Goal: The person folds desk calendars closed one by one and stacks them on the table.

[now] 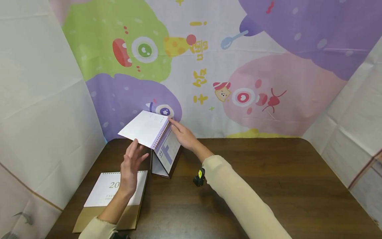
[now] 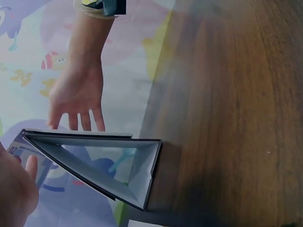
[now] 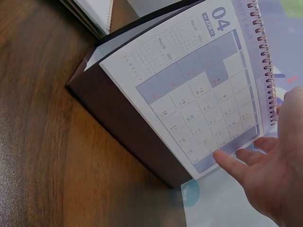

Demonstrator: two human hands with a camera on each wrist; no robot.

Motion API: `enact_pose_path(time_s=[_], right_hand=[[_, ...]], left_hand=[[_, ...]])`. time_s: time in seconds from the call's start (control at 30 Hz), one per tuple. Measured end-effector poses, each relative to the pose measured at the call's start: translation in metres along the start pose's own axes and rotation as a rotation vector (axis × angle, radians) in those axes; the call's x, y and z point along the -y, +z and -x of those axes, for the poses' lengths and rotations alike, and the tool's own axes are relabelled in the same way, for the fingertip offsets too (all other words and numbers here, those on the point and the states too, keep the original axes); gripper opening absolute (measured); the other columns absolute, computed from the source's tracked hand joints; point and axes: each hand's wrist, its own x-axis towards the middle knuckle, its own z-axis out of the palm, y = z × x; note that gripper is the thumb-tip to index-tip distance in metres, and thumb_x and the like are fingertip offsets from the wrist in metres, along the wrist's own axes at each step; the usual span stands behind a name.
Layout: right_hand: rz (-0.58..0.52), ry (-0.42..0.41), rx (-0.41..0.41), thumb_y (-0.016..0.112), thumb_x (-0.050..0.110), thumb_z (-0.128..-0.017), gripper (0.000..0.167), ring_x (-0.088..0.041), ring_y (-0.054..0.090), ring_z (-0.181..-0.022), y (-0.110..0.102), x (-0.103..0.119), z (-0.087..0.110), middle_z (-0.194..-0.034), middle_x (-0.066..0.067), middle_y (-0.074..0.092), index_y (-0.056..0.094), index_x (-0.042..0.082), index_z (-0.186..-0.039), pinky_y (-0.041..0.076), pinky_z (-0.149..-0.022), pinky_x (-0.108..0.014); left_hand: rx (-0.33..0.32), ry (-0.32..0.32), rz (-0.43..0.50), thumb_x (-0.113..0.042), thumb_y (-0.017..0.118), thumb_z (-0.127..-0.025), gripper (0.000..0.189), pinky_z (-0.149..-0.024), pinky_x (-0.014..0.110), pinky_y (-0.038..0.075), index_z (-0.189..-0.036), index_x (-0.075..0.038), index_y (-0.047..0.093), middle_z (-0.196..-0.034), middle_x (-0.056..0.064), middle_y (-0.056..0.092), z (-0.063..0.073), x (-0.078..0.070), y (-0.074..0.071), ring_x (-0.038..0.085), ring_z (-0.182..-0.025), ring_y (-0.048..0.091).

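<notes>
A spiral-bound desk calendar [image 1: 167, 152] stands on the table like a tent, its April page [image 3: 203, 99] facing the right side. One white sheet [image 1: 144, 127] is raised over the spiral toward the left. At the lower edge of that sheet is my left hand [image 1: 130, 169], fingers loosely spread; whether a fingertip touches the paper is unclear. My right hand [image 1: 185, 135] reaches the far end of the spiral with fingers extended. In the right wrist view, its fingertips [image 3: 225, 158] rest at the edge of the April page. The left wrist view shows the calendar's hollow stand [image 2: 142, 170] from its end.
A second desk calendar [image 1: 98, 189], white above a tan base, lies at the table's left, partly behind my left forearm. The brown wooden table [image 1: 253, 186] meets a cartoon-printed backdrop [image 1: 203, 109] behind. A small black device [image 1: 199, 177] is on the right wrist.
</notes>
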Motion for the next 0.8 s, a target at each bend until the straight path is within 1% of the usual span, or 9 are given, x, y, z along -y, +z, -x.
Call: enact_pose_path(time_s=[0.17, 0.27, 0.37, 0.47, 0.5, 0.57, 0.6, 0.7, 0.8], right_hand=[[-0.025, -0.002, -0.018, 0.034, 0.05, -0.122, 0.058, -0.037, 0.032, -0.175, -0.001, -0.007, -0.006, -0.187, 0.0, 0.035, 0.037, 0.034, -0.177, 0.022, -0.144, -0.063], [-0.023, -0.014, -0.028, 0.033, 0.053, -0.121, 0.059, -0.034, 0.035, -0.174, -0.003, -0.012, -0.009, -0.186, 0.0, 0.038, 0.037, 0.034, -0.177, 0.025, -0.143, -0.061], [-0.06, -0.004, -0.035, 0.033, 0.05, -0.122, 0.059, -0.035, 0.035, -0.173, -0.007, -0.003, -0.004, -0.186, -0.002, 0.037, 0.037, 0.031, -0.178, 0.027, -0.143, -0.059], [-0.108, 0.01, -0.047, 0.032, 0.044, -0.123, 0.059, -0.039, 0.041, -0.17, -0.011, 0.003, -0.001, -0.187, -0.008, 0.035, 0.034, 0.026, -0.179, 0.042, -0.135, -0.062], [-0.149, 0.023, -0.048, 0.031, 0.039, -0.124, 0.058, -0.042, 0.041, -0.169, -0.012, 0.01, 0.002, -0.187, -0.011, 0.033, 0.033, 0.023, -0.179, 0.045, -0.132, -0.064], [-0.211, 0.029, -0.061, 0.03, 0.037, -0.124, 0.059, -0.045, 0.044, -0.167, -0.015, 0.011, 0.004, -0.187, -0.016, 0.032, 0.031, 0.019, -0.18, 0.052, -0.125, -0.066], [-0.246, 0.031, -0.067, 0.03, 0.035, -0.124, 0.058, -0.047, 0.044, -0.166, -0.016, 0.012, 0.004, -0.186, -0.018, 0.032, 0.03, 0.018, -0.18, 0.053, -0.123, -0.067], [-0.315, 0.039, -0.089, 0.029, 0.032, -0.124, 0.057, -0.052, 0.045, -0.164, -0.02, 0.011, 0.003, -0.182, -0.027, 0.036, 0.033, 0.013, -0.178, 0.051, -0.122, -0.071], [-0.353, 0.043, -0.097, 0.029, 0.029, -0.124, 0.056, -0.054, 0.046, -0.162, -0.024, 0.007, 0.002, -0.176, -0.033, 0.042, 0.036, 0.01, -0.176, 0.05, -0.122, -0.074]], left_hand=[[0.036, 0.051, -0.006, -0.05, 0.029, -0.123, 0.069, -0.118, 0.017, 0.051, -0.174, -0.004, 0.038, -0.17, -0.012, 0.049, -0.002, 0.0, 0.005, 0.001, -0.149, 0.057], [0.056, 0.098, -0.005, -0.047, 0.029, -0.123, 0.066, -0.119, 0.018, 0.05, -0.174, -0.007, 0.04, -0.172, -0.009, 0.048, -0.003, 0.0, 0.008, 0.003, -0.148, 0.058], [0.077, 0.124, -0.025, -0.048, 0.03, -0.123, 0.069, -0.12, 0.017, 0.049, -0.174, -0.002, 0.037, -0.172, -0.009, 0.045, -0.004, 0.0, 0.01, 0.004, -0.148, 0.057], [0.106, 0.149, -0.079, -0.046, 0.028, -0.123, 0.071, -0.122, 0.018, 0.047, -0.174, 0.004, 0.033, -0.174, -0.007, 0.043, -0.005, -0.001, 0.01, 0.006, -0.15, 0.054], [0.119, 0.162, -0.101, -0.045, 0.027, -0.123, 0.072, -0.123, 0.018, 0.046, -0.173, 0.006, 0.031, -0.175, -0.005, 0.042, -0.005, -0.001, 0.011, 0.007, -0.151, 0.054], [0.138, 0.188, -0.154, -0.043, 0.025, -0.123, 0.072, -0.125, 0.019, 0.045, -0.172, 0.009, 0.031, -0.177, -0.003, 0.042, -0.006, -0.001, 0.011, 0.007, -0.153, 0.053], [0.146, 0.201, -0.177, -0.042, 0.023, -0.123, 0.072, -0.125, 0.019, 0.044, -0.172, 0.011, 0.031, -0.177, -0.002, 0.043, -0.006, 0.0, 0.011, 0.007, -0.153, 0.053], [0.154, 0.212, -0.242, -0.042, 0.022, -0.123, 0.072, -0.125, 0.018, 0.044, -0.172, 0.01, 0.032, -0.176, -0.006, 0.045, -0.007, 0.001, 0.011, 0.005, -0.153, 0.053], [0.159, 0.221, -0.284, -0.042, 0.022, -0.123, 0.072, -0.126, 0.017, 0.044, -0.17, 0.011, 0.035, -0.176, -0.01, 0.045, -0.006, 0.003, 0.011, 0.003, -0.153, 0.052]])
